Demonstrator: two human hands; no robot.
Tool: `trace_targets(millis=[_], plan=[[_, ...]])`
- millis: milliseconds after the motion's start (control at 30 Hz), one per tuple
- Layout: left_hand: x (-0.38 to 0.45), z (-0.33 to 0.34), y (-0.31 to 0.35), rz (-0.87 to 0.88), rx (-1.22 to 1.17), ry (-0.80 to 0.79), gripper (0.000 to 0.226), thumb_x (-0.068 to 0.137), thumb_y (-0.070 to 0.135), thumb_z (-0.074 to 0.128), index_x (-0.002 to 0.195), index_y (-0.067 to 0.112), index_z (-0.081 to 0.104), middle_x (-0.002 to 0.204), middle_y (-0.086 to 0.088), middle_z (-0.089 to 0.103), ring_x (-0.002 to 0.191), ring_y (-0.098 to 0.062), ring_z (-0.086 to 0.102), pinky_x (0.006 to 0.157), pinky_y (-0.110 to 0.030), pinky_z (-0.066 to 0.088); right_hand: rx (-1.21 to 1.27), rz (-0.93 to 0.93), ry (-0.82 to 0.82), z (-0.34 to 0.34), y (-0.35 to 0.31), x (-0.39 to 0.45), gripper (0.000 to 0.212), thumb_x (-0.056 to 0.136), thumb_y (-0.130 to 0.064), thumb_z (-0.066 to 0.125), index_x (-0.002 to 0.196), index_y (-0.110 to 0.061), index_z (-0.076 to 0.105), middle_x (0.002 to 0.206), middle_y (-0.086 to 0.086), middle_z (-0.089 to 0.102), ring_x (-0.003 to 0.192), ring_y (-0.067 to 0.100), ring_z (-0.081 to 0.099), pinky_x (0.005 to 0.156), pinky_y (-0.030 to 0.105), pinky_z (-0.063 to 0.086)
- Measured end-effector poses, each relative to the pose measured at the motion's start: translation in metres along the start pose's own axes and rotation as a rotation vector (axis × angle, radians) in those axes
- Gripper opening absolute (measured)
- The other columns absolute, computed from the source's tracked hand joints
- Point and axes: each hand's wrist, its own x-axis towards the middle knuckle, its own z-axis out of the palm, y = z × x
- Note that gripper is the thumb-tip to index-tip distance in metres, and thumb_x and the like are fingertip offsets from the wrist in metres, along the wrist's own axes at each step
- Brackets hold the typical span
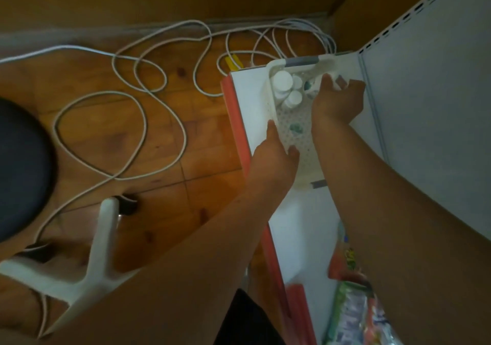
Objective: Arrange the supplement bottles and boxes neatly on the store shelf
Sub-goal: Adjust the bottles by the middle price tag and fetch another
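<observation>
Both my bare arms reach forward from the bottom of the frame to a white perforated basket on the white shelf at centre right. My left hand grips the basket's near left rim, the thumb laid along the outside of the rim and a finger curled over inside it. My right hand reaches into the far right end, fingers bent around something small and white; blur keeps me from telling what it is. White-capped supplement bottles stand clustered in the basket's far left corner, touching one another.

The shelf has a red front edge and a pale grey back panel. Colourful packets lie at lower right. Left of the shelf is a wooden floor with a looping white cable, and a white stool base at lower left.
</observation>
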Motion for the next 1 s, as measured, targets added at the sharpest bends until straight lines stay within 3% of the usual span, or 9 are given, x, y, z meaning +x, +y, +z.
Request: trace_targets(millis=[167, 267, 433, 567, 633, 767, 867, 933, 1000], plan=[[0.007, 0.002, -0.009, 0.007, 0.027, -0.028, 0.065, 0.103, 0.014, 0.044, 0.158, 0.028, 0.012, 0.132, -0.003, 0.061, 0.113, -0.022, 0.064, 0.092, -0.034, 0.057, -0.095, 0.042, -0.153, 0.016, -0.004, 0.0, 0.046, 0.099, -0.036, 0.053, 0.131, -0.004, 0.054, 0.133, 0.011, 0.06, 0.122, 0.024, 0.057, 0.094, 0.026, 0.042], [0.005, -0.003, -0.007, 0.012, 0.057, -0.063, 0.066, 0.104, 0.017, 0.044, 0.159, 0.027, 0.009, 0.138, -0.004, 0.058, 0.121, -0.024, 0.06, 0.098, -0.037, 0.053, -0.147, 0.028, -0.24, 0.013, -0.012, -0.002, 0.05, 0.106, -0.039, 0.037, 0.14, -0.005, 0.049, 0.143, 0.012, 0.054, 0.13, 0.025, 0.051, 0.101, 0.027, 0.037], [-0.033, -0.027, 0.003, -0.074, 0.166, -0.102, 0.067, 0.104, 0.032, 0.047, 0.159, 0.02, 0.011, 0.153, -0.007, 0.043, 0.134, -0.026, 0.05, 0.109, -0.036, 0.044, -0.2, 0.065, -0.19, -0.023, -0.03, -0.035, 0.052, 0.107, -0.039, 0.031, 0.147, -0.006, 0.039, 0.15, 0.013, 0.046, 0.136, 0.026, 0.045, 0.105, 0.027, 0.034], [-0.109, -0.069, 0.014, -0.093, 0.199, -0.09, 0.055, 0.102, 0.031, 0.048, 0.151, 0.013, 0.031, 0.131, -0.011, 0.059, 0.121, -0.03, 0.058, 0.104, -0.039, 0.047, -0.166, 0.058, -0.233, -0.067, -0.055, -0.108, 0.051, 0.106, -0.035, 0.037, 0.146, -0.005, 0.04, 0.147, 0.016, 0.048, 0.135, 0.03, 0.045, 0.107, 0.032, 0.034], [-0.167, -0.095, 0.03, -0.114, 0.172, -0.093, 0.044, 0.099, 0.038, 0.045, 0.137, 0.018, 0.043, 0.113, 0.001, 0.059, 0.114, -0.024, 0.06, 0.096, -0.033, 0.047, -0.148, -0.024, -0.325, -0.102, -0.075, -0.159, 0.049, 0.105, -0.033, 0.042, 0.146, -0.005, 0.041, 0.145, 0.015, 0.051, 0.134, 0.031, 0.046, 0.106, 0.031, 0.034], [-0.306, -0.142, 0.079, -0.044, 0.295, -0.009, 0.016, 0.103, 0.027, 0.049, 0.119, 0.026, 0.052, 0.106, 0.013, 0.054, 0.103, -0.007, 0.058, 0.074, -0.009, 0.034, -0.079, -0.235, -0.483, -0.211, -0.146, -0.266, 0.049, 0.103, -0.034, 0.046, 0.147, -0.013, 0.04, 0.144, 0.006, 0.053, 0.135, 0.02, 0.047, 0.106, 0.023, 0.034], [-0.403, -0.173, 0.124, 0.101, 0.335, 0.05, 0.03, 0.097, 0.036, 0.048, 0.123, 0.023, 0.054, 0.108, 0.009, 0.058, 0.103, -0.01, 0.057, 0.084, -0.023, 0.047, -0.043, -0.301, -0.491, -0.315, -0.215, -0.33, 0.049, 0.103, -0.036, 0.045, 0.148, -0.017, 0.04, 0.147, 0.0, 0.05, 0.136, 0.012, 0.043, 0.105, 0.015, 0.027], [-0.459, -0.191, 0.159, 0.225, 0.356, 0.06, 0.046, 0.093, 0.047, 0.041, 0.13, 0.024, 0.054, 0.115, 0.007, 0.059, 0.109, -0.011, 0.055, 0.094, -0.036, 0.049, -0.037, -0.348, -0.489, -0.383, -0.257, -0.364, 0.051, 0.103, -0.039, 0.044, 0.149, -0.019, 0.039, 0.151, -0.002, 0.045, 0.14, 0.012, 0.039, 0.109, 0.018, 0.025], [-0.514, -0.206, 0.198, 0.345, 0.389, 0.071, 0.05, 0.094, 0.049, 0.038, 0.137, 0.028, 0.051, 0.126, 0.009, 0.058, 0.119, -0.01, 0.051, 0.101, -0.038, 0.045, -0.05, -0.419, -0.461, -0.445, -0.292, -0.394, 0.053, 0.102, -0.042, 0.043, 0.15, -0.019, 0.038, 0.153, -0.001, 0.043, 0.143, 0.014, 0.036, 0.113, 0.023, 0.026]])
